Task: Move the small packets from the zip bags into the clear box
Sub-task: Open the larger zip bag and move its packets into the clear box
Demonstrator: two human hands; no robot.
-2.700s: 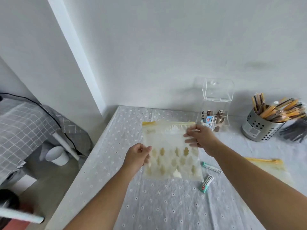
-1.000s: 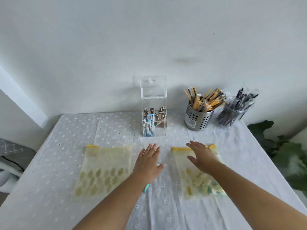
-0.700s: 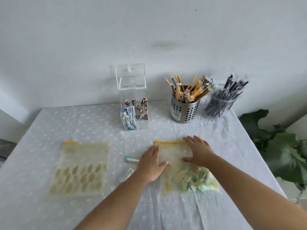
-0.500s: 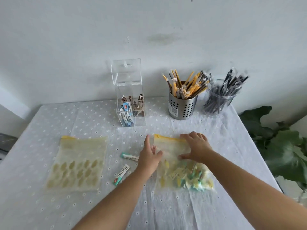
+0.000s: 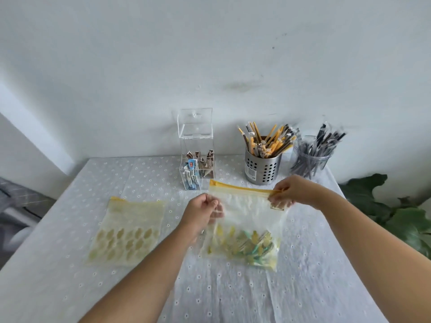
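Head view: within the last half second both hands went from lying flat on the right zip bag (image 5: 247, 206) to lifting its top edge. Grip: left hand (image 5: 201, 214) clutches the bag's left side, right hand (image 5: 295, 192) pinches the yellow zip strip (image 5: 242, 187) at its right end. The small packets (image 5: 245, 244) are bunched in the bag's bottom, centre frame. The clear box (image 5: 197, 145) is just above, lid up. Step looks like opening this bag; next, part the seal. Can't tell if it's parted yet. The left forearm now hides the loose packets.

Yellow-topped zip bag (image 5: 242, 206); white eyelet tablecloth (image 5: 233, 287); grey perforated holder (image 5: 262, 169)
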